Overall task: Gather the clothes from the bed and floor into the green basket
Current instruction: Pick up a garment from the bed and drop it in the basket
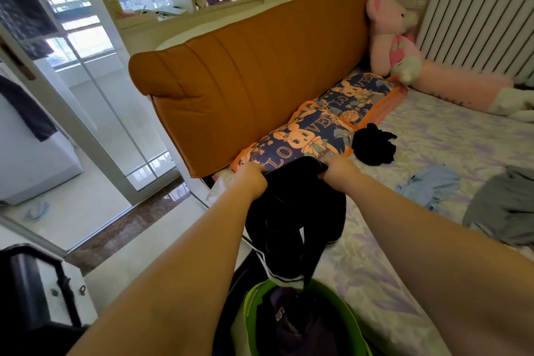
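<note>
Ahead: orange headboard and two LOVE pillows block reach.
Right: open bedsheet between black bundle, blue garment, grey garment.
Below: green basket mouth part-filled with dark clothes.

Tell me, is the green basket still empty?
No, the green basket already has a dark purple garment inside, below the black garment both hands hold.

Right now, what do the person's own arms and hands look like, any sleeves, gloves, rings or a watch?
Both arms are bare along all of their visible length, with no sleeve in view. The left hand and the right hand wear no gloves, and no watch, bracelet or band shows at either wrist. No rings can be seen, though the fingers are mostly hidden, so that cannot be settled.
</note>
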### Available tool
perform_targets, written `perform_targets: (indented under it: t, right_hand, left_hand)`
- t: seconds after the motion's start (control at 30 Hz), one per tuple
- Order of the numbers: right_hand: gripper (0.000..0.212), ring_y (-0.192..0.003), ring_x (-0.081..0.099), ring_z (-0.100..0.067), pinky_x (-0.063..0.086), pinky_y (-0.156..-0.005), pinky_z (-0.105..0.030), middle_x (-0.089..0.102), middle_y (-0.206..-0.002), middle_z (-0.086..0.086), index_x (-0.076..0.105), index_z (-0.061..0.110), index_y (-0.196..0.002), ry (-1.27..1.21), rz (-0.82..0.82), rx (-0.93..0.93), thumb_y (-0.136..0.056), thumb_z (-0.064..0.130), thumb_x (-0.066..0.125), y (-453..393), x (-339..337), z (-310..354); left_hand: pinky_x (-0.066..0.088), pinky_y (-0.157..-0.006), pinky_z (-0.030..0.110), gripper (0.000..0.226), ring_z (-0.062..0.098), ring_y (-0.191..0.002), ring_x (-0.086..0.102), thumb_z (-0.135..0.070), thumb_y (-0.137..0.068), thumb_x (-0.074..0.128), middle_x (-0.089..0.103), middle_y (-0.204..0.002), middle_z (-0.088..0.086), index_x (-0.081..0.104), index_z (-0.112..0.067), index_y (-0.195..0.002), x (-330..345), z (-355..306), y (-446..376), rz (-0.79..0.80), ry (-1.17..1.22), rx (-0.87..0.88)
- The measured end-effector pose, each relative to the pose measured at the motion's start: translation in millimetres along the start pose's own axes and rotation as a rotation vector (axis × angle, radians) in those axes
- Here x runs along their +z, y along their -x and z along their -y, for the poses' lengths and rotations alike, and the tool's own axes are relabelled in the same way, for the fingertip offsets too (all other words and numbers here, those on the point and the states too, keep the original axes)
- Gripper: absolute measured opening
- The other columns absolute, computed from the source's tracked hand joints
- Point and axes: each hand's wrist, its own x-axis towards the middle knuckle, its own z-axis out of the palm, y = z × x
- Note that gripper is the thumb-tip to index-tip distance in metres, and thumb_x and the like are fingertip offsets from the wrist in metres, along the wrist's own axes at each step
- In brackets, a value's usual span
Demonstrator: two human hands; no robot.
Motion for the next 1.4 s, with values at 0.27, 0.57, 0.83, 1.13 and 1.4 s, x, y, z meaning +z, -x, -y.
perform_targets:
  t: [0.27, 0.57, 0.83, 1.13, 1.4]
  right_hand:
    - [0.025, -0.077, 0.053, -0.028, 0.03, -0.049, -0.025, 0.055, -0.084, -0.006, 0.064, 0.016, -0.106, 0.44, -0.466, -0.064, -0.088, 0.008, 0.048, 8.1, 9.1, -9.7]
    - [0.038, -0.107, 0.059, -0.032, 0.046, -0.079, -0.034, 0.061, -0.116, -0.013, 0.055, 0.011, -0.122, 0.02, -0.188, 0.072, -0.094, 0.033, 0.043, 10.4, 11.1, 15.8]
    - [0.028, -0.11, 0.058, -0.03, 0.045, -0.1, -0.051, 0.058, -0.12, -0.014, 0.049, 0.018, -0.116, -0.45, 0.439, -0.092, -0.091, 0.006, 0.052, 26.0, 28.8, 24.8]
    - [0.036, -0.109, 0.06, -0.03, 0.047, -0.095, -0.039, 0.065, -0.115, -0.013, 0.06, 0.014, -0.121, 0.004, 0.02, -0.12, -0.085, 0.014, 0.066, 10.0, 29.0, 15.7]
    - [0.028, -0.095, 0.053, -0.019, 0.038, -0.083, -0.028, 0.062, -0.102, -0.008, 0.068, 0.01, -0.115, -0.118, 0.153, -0.285, -0.089, 0.004, 0.061, 17.4, 45.4, -0.9]
  left_hand:
    - [0.055, -0.086, 0.038, 0.018, 0.031, -0.091, 0.065, -0.009, -0.096, 0.052, 0.068, -0.098, 0.013, 0.067, -0.003, -0.104, 20.4, -0.5, 0.3, -0.308, -0.259, 0.097]
    - [0.047, -0.078, 0.033, 0.028, 0.031, -0.101, 0.057, -0.028, -0.096, 0.046, 0.063, -0.113, 0.013, 0.065, -0.007, -0.1, 30.3, -23.5, -5.4, -0.279, -0.131, -0.006]
    - [0.053, -0.092, 0.038, 0.019, 0.031, -0.098, 0.064, -0.019, -0.097, 0.048, 0.062, -0.099, 0.017, 0.052, 0.0, -0.101, 44.3, -39.2, -7.4, 0.078, 0.75, -0.457]
    - [0.044, -0.063, 0.024, 0.014, 0.013, -0.086, 0.057, -0.02, -0.09, 0.065, 0.061, -0.119, 0.007, 0.061, -0.022, -0.104, 41.7, -12.2, 0.7, 0.0, 0.877, -0.123]
    - [0.047, -0.09, 0.035, 0.05, 0.029, -0.108, 0.054, 0.006, -0.075, 0.07, 0.059, -0.105, 0.01, 0.053, -0.006, -0.121, 55.0, 4.8, -1.6, 0.188, 0.302, -0.038]
